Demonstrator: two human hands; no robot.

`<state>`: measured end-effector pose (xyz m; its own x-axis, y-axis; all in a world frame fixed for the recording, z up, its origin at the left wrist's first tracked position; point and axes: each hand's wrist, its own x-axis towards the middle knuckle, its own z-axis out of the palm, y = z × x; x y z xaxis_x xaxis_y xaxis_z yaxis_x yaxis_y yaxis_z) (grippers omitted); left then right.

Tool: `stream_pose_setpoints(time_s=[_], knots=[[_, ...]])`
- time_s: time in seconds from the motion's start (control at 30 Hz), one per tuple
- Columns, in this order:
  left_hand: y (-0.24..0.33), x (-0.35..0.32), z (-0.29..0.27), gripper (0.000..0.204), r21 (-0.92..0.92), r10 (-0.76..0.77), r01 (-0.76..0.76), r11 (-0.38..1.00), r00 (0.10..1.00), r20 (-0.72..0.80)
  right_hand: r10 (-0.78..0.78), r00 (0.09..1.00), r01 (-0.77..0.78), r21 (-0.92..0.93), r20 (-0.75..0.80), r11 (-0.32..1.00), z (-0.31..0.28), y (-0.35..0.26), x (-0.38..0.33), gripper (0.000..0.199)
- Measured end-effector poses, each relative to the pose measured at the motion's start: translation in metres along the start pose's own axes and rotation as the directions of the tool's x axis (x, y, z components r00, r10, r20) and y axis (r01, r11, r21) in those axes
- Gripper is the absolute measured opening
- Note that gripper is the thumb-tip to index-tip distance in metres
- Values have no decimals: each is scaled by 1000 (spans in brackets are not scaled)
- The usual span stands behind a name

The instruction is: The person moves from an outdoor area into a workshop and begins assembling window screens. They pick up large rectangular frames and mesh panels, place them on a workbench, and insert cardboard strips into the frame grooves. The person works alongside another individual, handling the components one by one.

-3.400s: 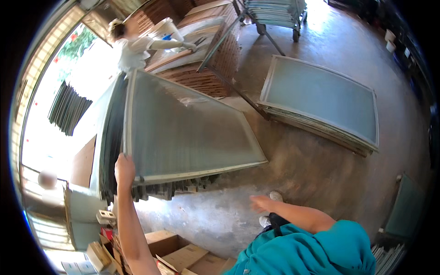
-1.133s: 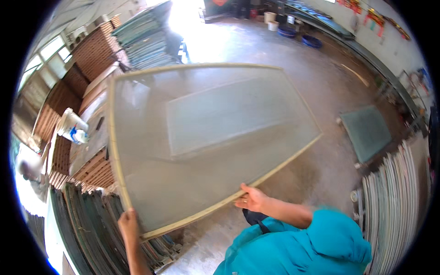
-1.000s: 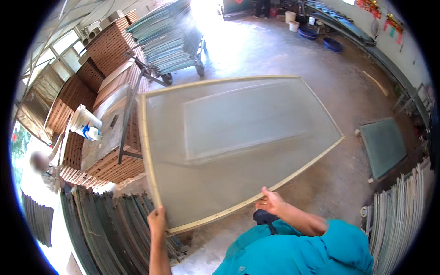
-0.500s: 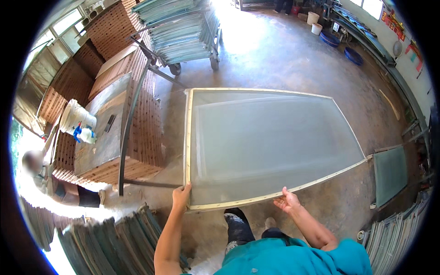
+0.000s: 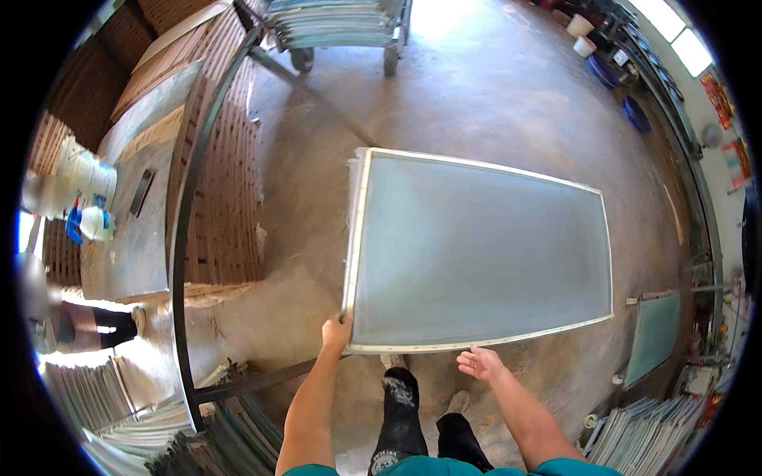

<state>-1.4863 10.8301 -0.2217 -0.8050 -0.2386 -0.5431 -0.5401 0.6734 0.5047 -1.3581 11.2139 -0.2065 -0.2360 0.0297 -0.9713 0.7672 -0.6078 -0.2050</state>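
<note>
A large rectangular framed screen [image 5: 484,246], with a grey-green sheet inside a pale narrow frame, lies out in front of me. My left hand [image 5: 336,333] is closed round the frame at its near left corner. Close by the middle of the near edge is my right hand [image 5: 482,365], palm partly up, its fingers stretched out and not wrapped round the frame. Whether its fingertips touch the frame's edge I cannot tell. What supports the screen from below is hidden.
A dark metal rack bar [image 5: 190,182] rises left of the screen, beside stacked brown boards [image 5: 222,190] carrying a white bucket [image 5: 87,174] and a spray bottle [image 5: 95,224]. A loaded cart [image 5: 341,32] stands far off. Frames [image 5: 643,432] lean at the lower right. Another person [image 5: 63,325] is at left.
My view has turned and tilted down. The screen's left corner and my left hand appear further right. My right hand has come off its grip on the near edge, its fingers now straightened.
</note>
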Motion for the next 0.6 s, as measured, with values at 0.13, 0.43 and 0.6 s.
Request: stream_pose_setpoints(time_s=[0.13, 0.43, 0.6], knots=[[25, -43, -67, 55, 262, 396, -333, 906, 885, -246, -7, 998, 29, -331, 68, 943, 15, 12, -61, 22], [54, -156, -325, 64, 482, 296, 160, 861, 612, -733, -21, 994, -44, -580, -105, 814, -61, 62, -136, 31], [-26, -157, -320, 40, 319, 84, 144, 937, 793, -603, -150, 988, 93, -618, -41, 780, -71, 68, -160, 23]])
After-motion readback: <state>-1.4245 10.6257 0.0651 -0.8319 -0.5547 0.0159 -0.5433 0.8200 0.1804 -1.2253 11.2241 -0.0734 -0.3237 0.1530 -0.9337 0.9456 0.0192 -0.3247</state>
